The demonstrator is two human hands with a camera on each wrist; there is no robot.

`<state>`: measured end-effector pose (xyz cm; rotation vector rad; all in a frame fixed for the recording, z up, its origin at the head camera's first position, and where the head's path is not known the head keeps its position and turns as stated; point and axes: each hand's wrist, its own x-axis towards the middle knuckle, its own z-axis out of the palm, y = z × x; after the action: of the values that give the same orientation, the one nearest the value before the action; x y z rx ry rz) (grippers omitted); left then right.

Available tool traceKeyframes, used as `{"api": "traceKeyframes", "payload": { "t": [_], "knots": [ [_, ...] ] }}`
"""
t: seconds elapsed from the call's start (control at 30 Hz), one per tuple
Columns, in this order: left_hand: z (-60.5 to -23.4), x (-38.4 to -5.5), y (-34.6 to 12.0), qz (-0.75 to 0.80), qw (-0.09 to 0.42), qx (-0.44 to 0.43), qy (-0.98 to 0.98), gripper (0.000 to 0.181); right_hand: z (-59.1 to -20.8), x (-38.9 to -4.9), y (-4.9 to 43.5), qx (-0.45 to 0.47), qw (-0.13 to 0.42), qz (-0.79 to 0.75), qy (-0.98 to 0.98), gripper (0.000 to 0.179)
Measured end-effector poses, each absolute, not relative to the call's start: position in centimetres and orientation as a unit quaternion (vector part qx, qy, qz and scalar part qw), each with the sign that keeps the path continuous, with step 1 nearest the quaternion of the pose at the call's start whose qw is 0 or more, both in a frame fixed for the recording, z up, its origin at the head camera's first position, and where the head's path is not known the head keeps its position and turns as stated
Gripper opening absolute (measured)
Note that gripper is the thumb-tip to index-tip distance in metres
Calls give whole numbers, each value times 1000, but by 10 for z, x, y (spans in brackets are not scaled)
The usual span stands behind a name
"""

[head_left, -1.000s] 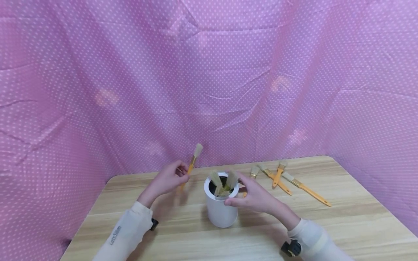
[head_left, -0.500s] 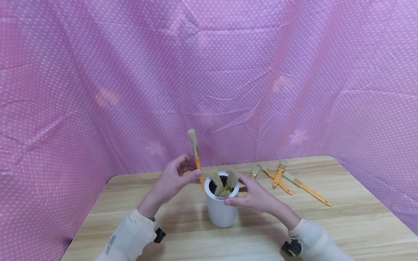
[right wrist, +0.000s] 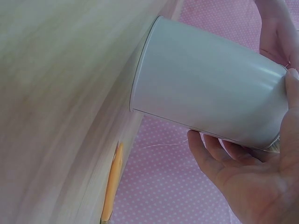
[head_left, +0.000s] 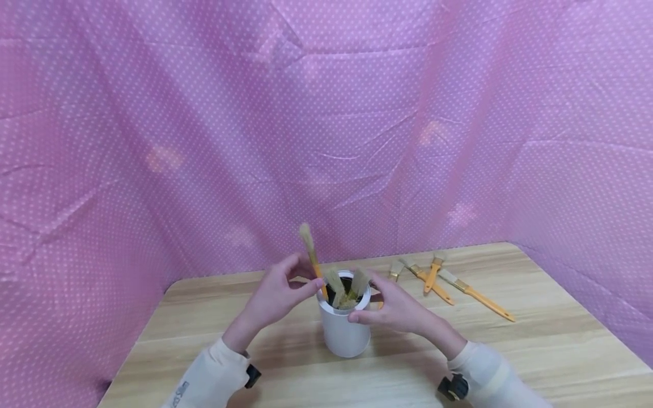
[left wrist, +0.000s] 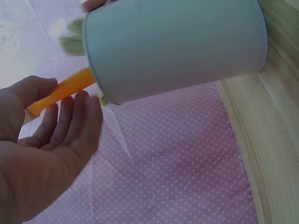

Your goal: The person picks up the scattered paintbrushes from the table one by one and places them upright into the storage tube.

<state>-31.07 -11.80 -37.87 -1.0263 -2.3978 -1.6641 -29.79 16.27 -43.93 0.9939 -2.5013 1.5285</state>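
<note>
A white can (head_left: pixel 346 334) stands upright on the table, with several bristle heads (head_left: pixel 335 281) showing at its mouth. My left hand (head_left: pixel 278 292) pinches a paintbrush (head_left: pixel 308 238) by its orange handle, bristles up, leaning slightly left. The handle's lower end is inside the rim, on the can's left side. In the left wrist view, thumb and fingers meet on the orange handle (left wrist: pixel 70 88) just outside the mouth. My right hand (head_left: pixel 400 306) holds the can near its rim; the right wrist view shows the fingers (right wrist: pixel 201 154) curved against the wall.
Several orange-handled paintbrushes (head_left: pixel 476 294) lie at the back right of the wooden table (head_left: pixel 459 362), two of them crossed. One brush (head_left: pixel 396 268) lies partly hidden behind my right hand. A pink dotted cloth (head_left: pixel 326 141) hangs around the table's back and sides.
My left hand has moved right and raised the paintbrush upright beside the can, then lowered its handle end into the mouth. The right hand keeps its hold on the can.
</note>
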Motion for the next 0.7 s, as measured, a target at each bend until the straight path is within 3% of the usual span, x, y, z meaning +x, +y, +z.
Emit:
{"api": "traceKeyframes", "payload": {
  "t": [0.13,0.47,0.7],
  "knots": [
    [-387,-313,-117,-478,33,-344,-808,36,-441,-297,164,326,25,493,-806,81],
    [-410,-324,-119,-440,-59,-376,-813,95,-444,-296,170,343,20,487,-803,84],
    [-426,-321,-105,-438,-60,-387,-809,95,-429,-297,200,364,-15,421,-831,98]
  ]
}}
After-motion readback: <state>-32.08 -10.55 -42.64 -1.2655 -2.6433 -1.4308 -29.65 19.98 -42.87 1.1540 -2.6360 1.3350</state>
